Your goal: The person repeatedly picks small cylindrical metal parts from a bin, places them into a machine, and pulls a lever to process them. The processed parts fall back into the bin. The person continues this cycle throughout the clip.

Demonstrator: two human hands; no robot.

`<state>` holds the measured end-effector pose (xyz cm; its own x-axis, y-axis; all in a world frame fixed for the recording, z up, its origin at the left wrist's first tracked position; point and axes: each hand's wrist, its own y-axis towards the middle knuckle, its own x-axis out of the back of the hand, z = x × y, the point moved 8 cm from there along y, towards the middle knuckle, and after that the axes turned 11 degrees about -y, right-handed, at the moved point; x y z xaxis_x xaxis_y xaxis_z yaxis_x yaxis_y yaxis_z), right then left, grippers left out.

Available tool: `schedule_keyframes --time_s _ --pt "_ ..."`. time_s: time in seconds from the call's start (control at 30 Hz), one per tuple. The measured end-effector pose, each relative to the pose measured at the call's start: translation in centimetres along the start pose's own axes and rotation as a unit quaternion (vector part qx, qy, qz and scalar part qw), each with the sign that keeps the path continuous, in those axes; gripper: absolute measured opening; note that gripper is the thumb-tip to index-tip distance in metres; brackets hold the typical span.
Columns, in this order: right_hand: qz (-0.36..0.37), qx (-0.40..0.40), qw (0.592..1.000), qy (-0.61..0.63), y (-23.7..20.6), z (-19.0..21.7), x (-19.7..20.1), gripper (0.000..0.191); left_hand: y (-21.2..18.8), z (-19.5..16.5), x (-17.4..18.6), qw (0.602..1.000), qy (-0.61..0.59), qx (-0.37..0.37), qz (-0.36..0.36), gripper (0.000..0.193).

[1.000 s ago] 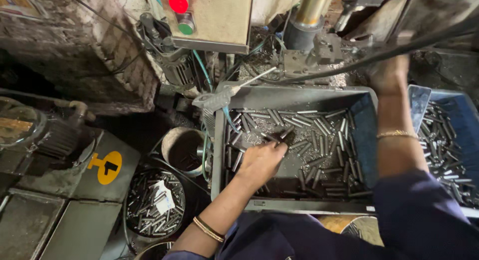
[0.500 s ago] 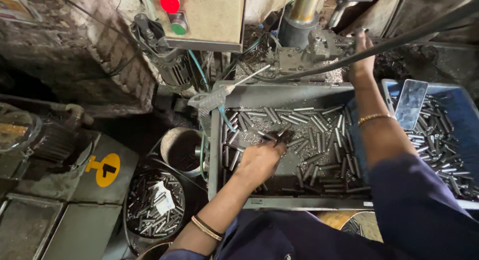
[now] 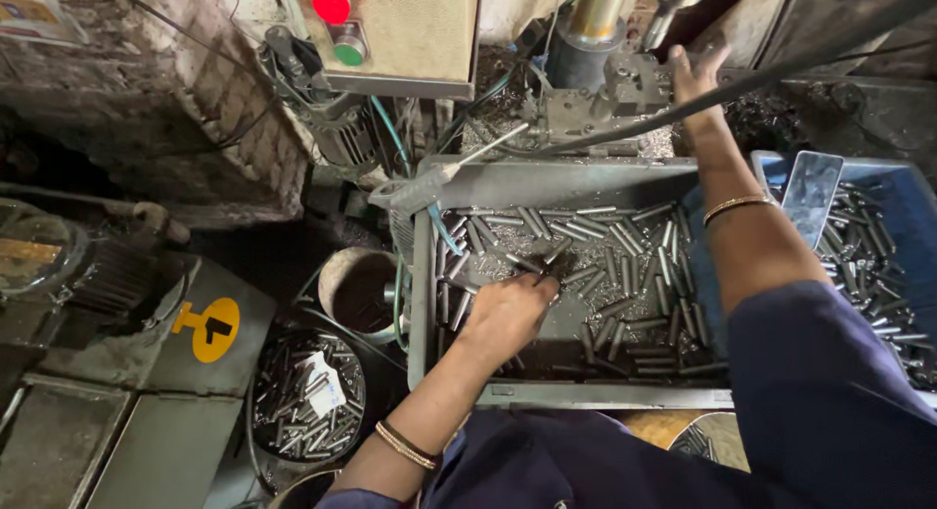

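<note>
My left hand (image 3: 508, 312) rests in a grey metal tray (image 3: 422, 275) filled with several short steel pins (image 3: 625, 265). Its fingertips pinch one pin near the tray's middle. My right hand (image 3: 695, 78) reaches far up to the press machine (image 3: 605, 80) behind the tray, fingers spread against the tooling block under the chrome ram; whether it holds a pin is hidden. A thin bracelet sits on each wrist.
A blue bin (image 3: 878, 245) of pins stands at right, with a phone (image 3: 812, 192) leaning on its rim. A round tub (image 3: 307, 397) of pins and an empty bucket (image 3: 356, 289) sit lower left. A control box with red and green buttons (image 3: 337, 21) hangs above.
My right hand has stretched farther up onto the machine's tooling. My left hand stays in the tray, still pinching a pin.
</note>
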<state>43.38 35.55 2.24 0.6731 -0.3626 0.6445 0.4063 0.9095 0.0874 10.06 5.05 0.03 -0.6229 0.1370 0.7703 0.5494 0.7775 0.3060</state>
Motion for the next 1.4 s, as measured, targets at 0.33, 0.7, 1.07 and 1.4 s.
schedule_keyframes --time_s 0.33,0.7,1.07,1.4 --pt "0.048 0.058 0.985 -0.155 3.2 -1.3 0.0 0.111 -0.2 -0.6 0.9 0.999 -0.038 -0.013 -0.033 0.026" --pt "0.192 0.069 0.933 -0.295 -5.4 -2.8 5.3 0.106 -1.6 2.7 10.9 0.949 -0.136 0.052 -0.278 0.024" --pt "0.042 0.239 0.91 -0.337 -13.8 -8.4 5.5 0.088 4.5 13.5 20.8 0.934 0.009 0.028 -0.357 0.021" --pt "0.047 0.169 0.919 -0.352 -15.3 -7.5 6.0 0.081 8.3 20.5 20.6 0.955 0.021 0.01 -0.294 0.005"
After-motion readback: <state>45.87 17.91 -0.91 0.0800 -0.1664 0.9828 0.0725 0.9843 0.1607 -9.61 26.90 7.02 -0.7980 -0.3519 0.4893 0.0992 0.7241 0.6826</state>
